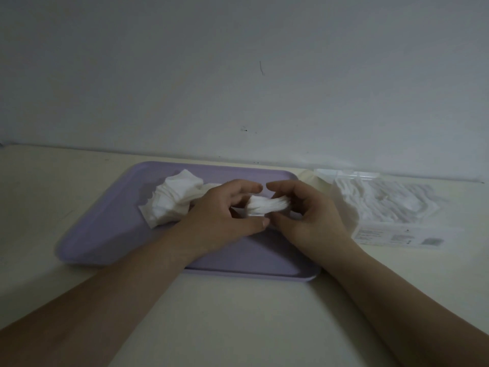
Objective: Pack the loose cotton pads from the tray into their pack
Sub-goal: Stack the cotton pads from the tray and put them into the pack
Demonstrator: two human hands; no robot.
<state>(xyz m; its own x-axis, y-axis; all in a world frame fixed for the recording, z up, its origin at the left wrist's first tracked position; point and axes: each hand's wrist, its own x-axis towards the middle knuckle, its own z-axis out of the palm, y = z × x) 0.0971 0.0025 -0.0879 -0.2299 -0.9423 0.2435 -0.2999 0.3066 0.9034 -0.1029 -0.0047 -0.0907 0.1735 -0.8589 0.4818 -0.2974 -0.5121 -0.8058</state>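
A lilac tray (105, 234) lies on the table in front of me. On its far left lies a heap of loose white cotton pads (172, 202). Above the tray's middle, my left hand (225, 215) and my right hand (309, 215) together hold a small stack of cotton pads (267, 205). The fingers and thumbs of both hands curl round the stack's two ends. The clear plastic pack (383, 205), with several white pads inside, lies on the table to the right of the tray.
The cream table (238, 313) ends at a pale wall (238, 75) just behind the tray. A printed label (402, 237) faces me on the pack's near side.
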